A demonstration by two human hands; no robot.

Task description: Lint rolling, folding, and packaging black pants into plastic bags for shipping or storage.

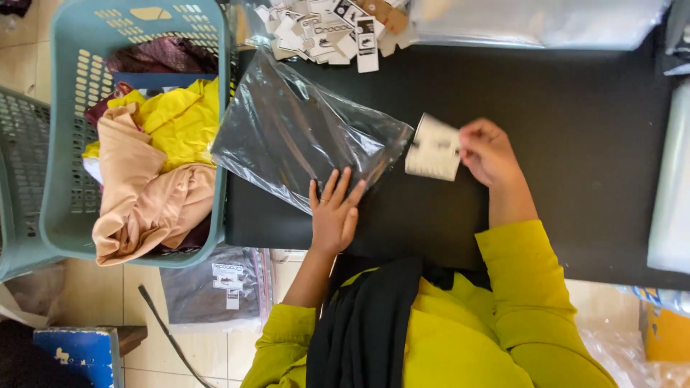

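Two hands work on a black worktop (560, 129). Left hand (334, 212) lies flat, fingers spread, pressing the near edge of a clear plastic bag (302, 133) holding dark fabric. Right hand (487, 152) pinches a white card tag (433, 147) just beside the bag's open end. Teal laundry basket (61, 144) of clothes stands at the left.

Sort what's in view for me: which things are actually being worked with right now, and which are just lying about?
In hand:
- left hand, flat on the clear plastic bag holding dark cloth
- right hand, pinching a white card tag at the bag's mouth
- black table

Lying about:
- pile of tags
- green basket of clothes
- bagged garment on the floor
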